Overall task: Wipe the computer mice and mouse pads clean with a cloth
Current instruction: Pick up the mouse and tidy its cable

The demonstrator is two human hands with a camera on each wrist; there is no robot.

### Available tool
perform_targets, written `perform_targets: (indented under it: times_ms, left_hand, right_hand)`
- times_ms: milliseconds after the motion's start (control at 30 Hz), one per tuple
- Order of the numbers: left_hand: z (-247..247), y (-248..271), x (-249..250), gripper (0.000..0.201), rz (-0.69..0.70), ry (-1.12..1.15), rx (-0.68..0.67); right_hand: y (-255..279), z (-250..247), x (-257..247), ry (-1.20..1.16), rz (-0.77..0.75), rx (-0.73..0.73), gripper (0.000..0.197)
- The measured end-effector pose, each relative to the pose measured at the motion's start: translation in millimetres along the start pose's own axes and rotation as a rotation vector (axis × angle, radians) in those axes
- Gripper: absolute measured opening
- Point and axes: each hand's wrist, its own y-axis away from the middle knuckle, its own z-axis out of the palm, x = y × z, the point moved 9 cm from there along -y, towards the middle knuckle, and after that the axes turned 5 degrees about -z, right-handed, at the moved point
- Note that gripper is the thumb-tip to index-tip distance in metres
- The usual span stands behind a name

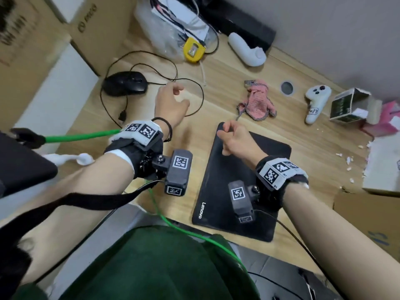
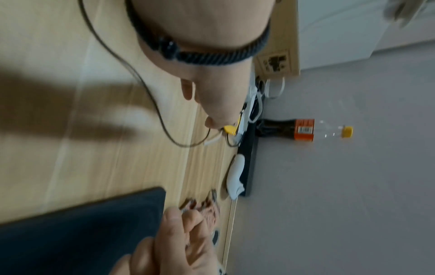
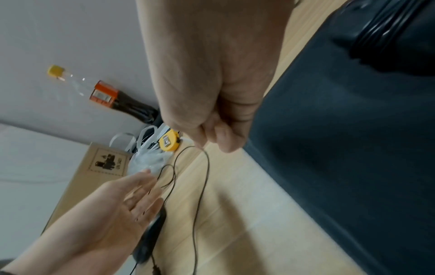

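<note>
A black wired mouse (image 1: 124, 83) (image 3: 150, 238) lies at the desk's back left, its thin cable (image 1: 201, 94) looping across the wood. My left hand (image 1: 173, 98) (image 3: 122, 204) hovers over that loop to the mouse's right, palm showing, fingers relaxed, holding nothing. A black Lenovo mouse pad (image 1: 218, 182) (image 3: 341, 148) (image 2: 82, 232) lies flat in front of me. My right hand (image 1: 233, 137) (image 3: 219, 121) sits at its far left corner, fingers curled against the thumb with nothing seen between them. A crumpled pink cloth (image 1: 257, 102) (image 2: 209, 210) lies on the desk just beyond the pad, untouched.
Two white controllers (image 1: 246, 49) (image 1: 316, 100), a yellow tape measure (image 1: 193, 49) and a plastic bag of cables crowd the back. Cardboard boxes (image 1: 97, 29) stand at the left, a small open box (image 1: 348, 105) at the right. A bottle (image 2: 294, 129) stands by the wall.
</note>
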Motion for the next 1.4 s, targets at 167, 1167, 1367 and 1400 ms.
perform_targets:
  times_ms: [167, 1167, 1367, 1400]
  left_hand:
    - [-71, -29, -23, 0.051, -0.008, -0.159, 0.124]
    - [1, 19, -15, 0.063, 0.098, -0.032, -0.464]
    - [4, 45, -5, 0.018, 0.070, 0.098, -0.597]
    - [4, 47, -5, 0.016, 0.029, 0.161, -0.605]
  right_hand:
    - [-23, 52, -36, 0.040, -0.023, -0.106, 0.021]
    - [-17, 45, -27, -0.058, 0.015, -0.042, 0.045]
    - [-9, 28, -3, -0.285, 0.111, 0.031, 0.029]
    - [-5, 27, 0, -0.316, 0.118, 0.024, 0.026]
